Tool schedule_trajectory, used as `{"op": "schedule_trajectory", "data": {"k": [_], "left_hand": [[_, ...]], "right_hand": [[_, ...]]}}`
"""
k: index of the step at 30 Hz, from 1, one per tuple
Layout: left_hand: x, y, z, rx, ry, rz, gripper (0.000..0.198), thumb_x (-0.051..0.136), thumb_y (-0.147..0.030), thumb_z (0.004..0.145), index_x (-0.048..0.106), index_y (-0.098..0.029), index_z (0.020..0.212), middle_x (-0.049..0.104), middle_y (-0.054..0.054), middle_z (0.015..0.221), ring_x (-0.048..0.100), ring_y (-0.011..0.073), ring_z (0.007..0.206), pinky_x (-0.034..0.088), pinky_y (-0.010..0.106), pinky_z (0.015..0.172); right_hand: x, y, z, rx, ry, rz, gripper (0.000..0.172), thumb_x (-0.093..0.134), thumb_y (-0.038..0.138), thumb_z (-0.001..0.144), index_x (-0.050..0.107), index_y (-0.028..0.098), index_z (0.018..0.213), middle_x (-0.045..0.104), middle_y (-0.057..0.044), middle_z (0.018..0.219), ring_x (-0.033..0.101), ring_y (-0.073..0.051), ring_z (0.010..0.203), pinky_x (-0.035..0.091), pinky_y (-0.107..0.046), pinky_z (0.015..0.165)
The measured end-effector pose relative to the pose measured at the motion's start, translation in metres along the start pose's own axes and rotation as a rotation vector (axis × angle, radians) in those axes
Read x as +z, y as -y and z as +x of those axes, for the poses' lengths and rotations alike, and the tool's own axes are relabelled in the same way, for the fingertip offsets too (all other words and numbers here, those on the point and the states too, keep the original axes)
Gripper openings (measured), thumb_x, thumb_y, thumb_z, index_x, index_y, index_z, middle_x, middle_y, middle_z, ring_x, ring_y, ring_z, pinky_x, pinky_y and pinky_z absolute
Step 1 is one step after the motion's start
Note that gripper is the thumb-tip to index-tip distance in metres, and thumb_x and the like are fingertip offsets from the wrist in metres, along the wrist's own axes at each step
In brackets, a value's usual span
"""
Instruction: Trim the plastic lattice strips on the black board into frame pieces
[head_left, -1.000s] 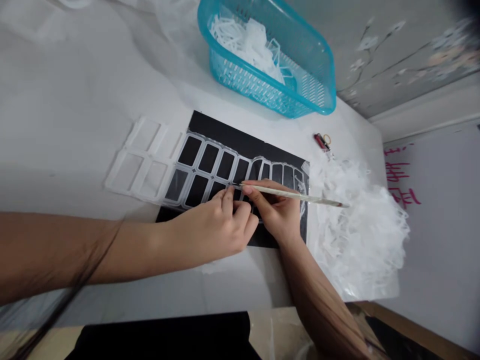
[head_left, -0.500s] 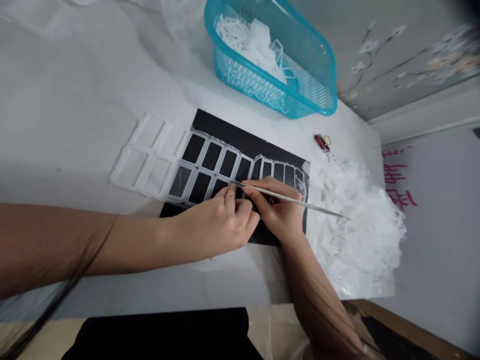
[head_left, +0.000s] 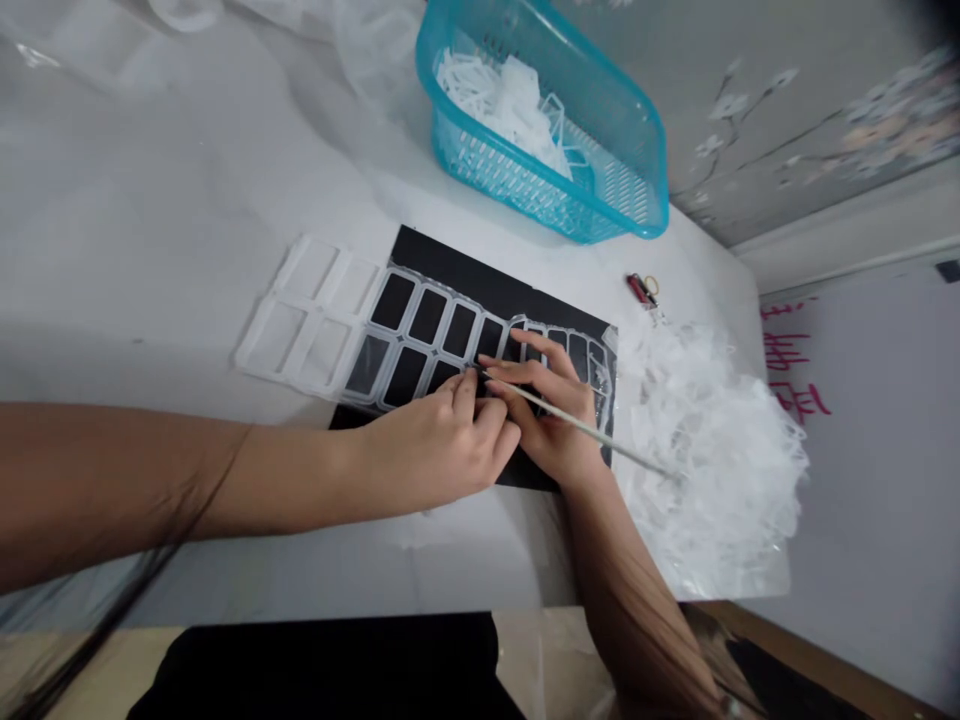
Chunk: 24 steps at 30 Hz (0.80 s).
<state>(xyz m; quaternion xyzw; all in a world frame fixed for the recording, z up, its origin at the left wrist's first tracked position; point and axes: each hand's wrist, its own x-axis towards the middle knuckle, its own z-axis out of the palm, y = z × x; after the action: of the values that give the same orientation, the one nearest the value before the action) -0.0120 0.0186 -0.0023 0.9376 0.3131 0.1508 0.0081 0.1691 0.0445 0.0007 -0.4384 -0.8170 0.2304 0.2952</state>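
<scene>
A strip of translucent white rectangular frames (head_left: 400, 337) lies across a black board (head_left: 480, 280), its left end reaching over the white table. My right hand (head_left: 555, 410) pinches a thin pale stick tool (head_left: 592, 430) between thumb and fingers, other fingers raised over the strip. The tool's dark tip meets the strip beside my left fingertips. My left hand (head_left: 457, 435) is closed, its fingertips pressed at the strip's middle; whatever it may hold is hidden.
A blue basket (head_left: 502, 190) with white plastic pieces stands at the back. A heap of white scraps (head_left: 720, 460) lies to the right. Near it is a small red object (head_left: 639, 290) with a ring.
My right index and other fingers have lifted and spread over the strip, and the tool's far end has swung down toward me. My left hand stays almost where it was.
</scene>
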Motion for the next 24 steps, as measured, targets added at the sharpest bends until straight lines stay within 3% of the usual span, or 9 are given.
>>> {"op": "schedule_trajectory", "data": {"k": [4, 7, 11, 17, 20, 24], "left_hand": [[0.001, 0.002, 0.002, -0.026, 0.028, -0.057, 0.030, 0.043, -0.017, 0.087, 0.069, -0.023, 0.101, 0.069, 0.009, 0.092, 0.066, 0.0263, 0.091, 0.057, 0.040, 0.078], [0.002, 0.005, 0.003, -0.028, -0.008, -0.056, 0.025, 0.042, -0.017, 0.088, 0.066, -0.020, 0.094, 0.067, 0.010, 0.083, 0.065, 0.0252, 0.081, 0.053, 0.035, 0.060], [0.003, 0.008, 0.004, -0.003, -0.117, 0.004, 0.010, 0.048, -0.015, 0.084, 0.055, -0.017, 0.077, 0.058, 0.007, 0.067, 0.061, 0.0223, 0.066, 0.037, 0.028, 0.042], [0.008, 0.010, 0.005, -0.005, -0.178, 0.010, 0.008, 0.048, -0.013, 0.081, 0.051, -0.017, 0.076, 0.055, 0.004, 0.064, 0.056, 0.0200, 0.060, 0.030, 0.028, 0.041], [0.008, 0.010, 0.005, 0.010, -0.152, -0.019, 0.008, 0.047, -0.012, 0.080, 0.053, -0.017, 0.079, 0.057, 0.004, 0.067, 0.057, 0.0207, 0.061, 0.030, 0.030, 0.041], [0.003, 0.017, 0.005, -0.016, -0.107, -0.034, 0.012, 0.049, -0.012, 0.079, 0.056, -0.015, 0.088, 0.061, 0.004, 0.075, 0.058, 0.0190, 0.061, 0.030, 0.029, 0.043]], "right_hand": [[0.001, -0.002, 0.000, -0.113, -0.016, -0.196, 0.025, 0.060, 0.014, 0.089, 0.068, 0.034, 0.102, 0.078, 0.003, 0.103, 0.058, -0.028, 0.122, 0.031, -0.056, 0.112], [-0.002, -0.009, 0.011, -0.153, -0.060, -0.309, 0.023, 0.058, 0.016, 0.091, 0.068, 0.032, 0.104, 0.077, 0.001, 0.103, 0.060, -0.027, 0.112, 0.038, -0.052, 0.104], [-0.011, -0.030, 0.050, -0.123, -0.085, -0.446, 0.016, 0.054, 0.025, 0.095, 0.068, 0.024, 0.102, 0.076, -0.006, 0.097, 0.059, -0.026, 0.103, 0.043, -0.045, 0.092], [-0.017, -0.053, 0.105, -0.030, -0.080, -0.441, 0.015, 0.053, 0.029, 0.096, 0.068, 0.024, 0.095, 0.072, -0.005, 0.089, 0.063, -0.023, 0.087, 0.047, -0.039, 0.086], [-0.026, -0.045, 0.106, -0.041, -0.302, -0.417, 0.021, 0.048, 0.029, 0.099, 0.067, 0.022, 0.100, 0.072, -0.006, 0.097, 0.065, -0.021, 0.088, 0.048, -0.038, 0.085], [-0.049, -0.019, 0.076, 0.009, -0.861, -0.222, 0.019, 0.053, 0.031, 0.096, 0.066, 0.020, 0.102, 0.069, -0.008, 0.100, 0.066, -0.019, 0.083, 0.050, -0.034, 0.073]]}}
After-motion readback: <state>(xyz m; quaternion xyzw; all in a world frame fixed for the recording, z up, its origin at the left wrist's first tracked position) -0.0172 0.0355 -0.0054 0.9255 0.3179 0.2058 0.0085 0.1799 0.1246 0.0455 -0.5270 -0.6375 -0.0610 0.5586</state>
